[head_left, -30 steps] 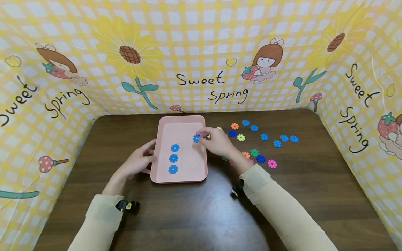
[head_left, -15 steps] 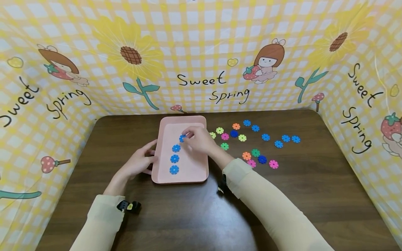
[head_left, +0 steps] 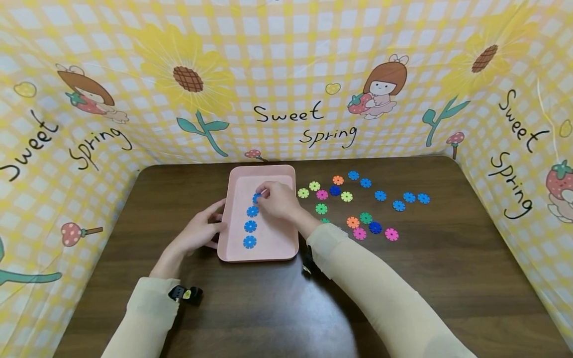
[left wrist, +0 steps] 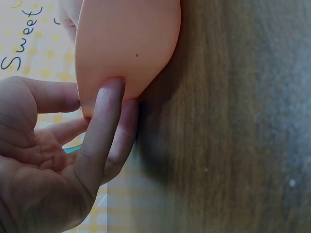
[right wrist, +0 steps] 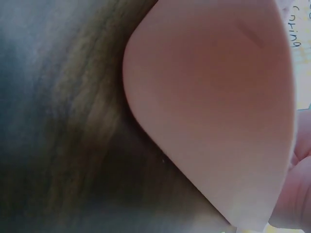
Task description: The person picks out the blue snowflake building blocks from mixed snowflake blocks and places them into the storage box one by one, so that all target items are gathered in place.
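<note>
A pink tray (head_left: 283, 243) lies on the dark wooden table, its outer walls close up in both wrist views. My left hand (head_left: 197, 231) touches the tray's left side; in the left wrist view its fingers (left wrist: 109, 104) rest against the outer wall and rim. Over the tray's upper part, my right hand (head_left: 279, 200) pinches a blue notched plastic disc (head_left: 256, 198) between thumb and fingers. Just below that disc, several matching blue discs (head_left: 250, 226) form a column on the tray floor. In the right wrist view only part of my hand (right wrist: 296, 189) shows beyond the rim.
Right of the tray lie scattered notched discs: yellow-green (head_left: 315, 186), orange (head_left: 337, 180), pink (head_left: 391, 234), green (head_left: 365, 218), dark blue (head_left: 375, 227) and several light blue ones (head_left: 380, 196). A checked cloth backdrop (head_left: 286, 74) surrounds the table's back and sides.
My right hand has moved left across the tray with the blue disc, to the top end of the blue column. The left hand stays at the tray's left side.
</note>
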A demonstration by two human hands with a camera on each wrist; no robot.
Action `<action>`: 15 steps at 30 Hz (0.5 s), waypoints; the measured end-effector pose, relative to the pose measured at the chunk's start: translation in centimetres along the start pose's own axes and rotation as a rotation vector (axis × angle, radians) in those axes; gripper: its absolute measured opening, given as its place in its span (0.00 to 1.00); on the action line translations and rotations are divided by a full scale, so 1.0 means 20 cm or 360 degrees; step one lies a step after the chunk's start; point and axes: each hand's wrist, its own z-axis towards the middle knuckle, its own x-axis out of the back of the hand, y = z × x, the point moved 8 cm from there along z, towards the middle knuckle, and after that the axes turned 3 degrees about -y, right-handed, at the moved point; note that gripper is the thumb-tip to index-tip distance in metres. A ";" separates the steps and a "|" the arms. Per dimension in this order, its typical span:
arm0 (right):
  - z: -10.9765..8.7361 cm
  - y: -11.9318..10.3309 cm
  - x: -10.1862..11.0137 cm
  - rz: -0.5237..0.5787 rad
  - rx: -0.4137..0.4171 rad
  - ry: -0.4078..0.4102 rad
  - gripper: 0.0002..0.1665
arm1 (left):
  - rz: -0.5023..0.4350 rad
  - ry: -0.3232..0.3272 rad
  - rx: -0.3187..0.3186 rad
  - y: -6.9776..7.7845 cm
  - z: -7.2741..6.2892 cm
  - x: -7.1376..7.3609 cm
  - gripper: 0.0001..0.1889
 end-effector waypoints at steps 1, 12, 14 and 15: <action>0.01 0.00 0.00 -0.0010 -0.0002 -0.0001 0.11 | 0.0000 0.0001 0.0000 0.00 0.00 0.00 0.38; 0.04 0.02 -0.04 -0.0091 -0.0080 -0.0005 0.11 | 0.0021 0.0012 -0.0008 0.02 -0.01 -0.01 0.38; 0.05 0.02 -0.04 -0.0089 -0.0072 -0.0003 0.11 | 0.0014 0.0014 0.0000 0.01 -0.01 -0.01 0.38; 0.05 0.01 -0.05 -0.0098 -0.0065 -0.0001 0.11 | 0.0010 0.0010 -0.0001 0.01 -0.01 -0.01 0.38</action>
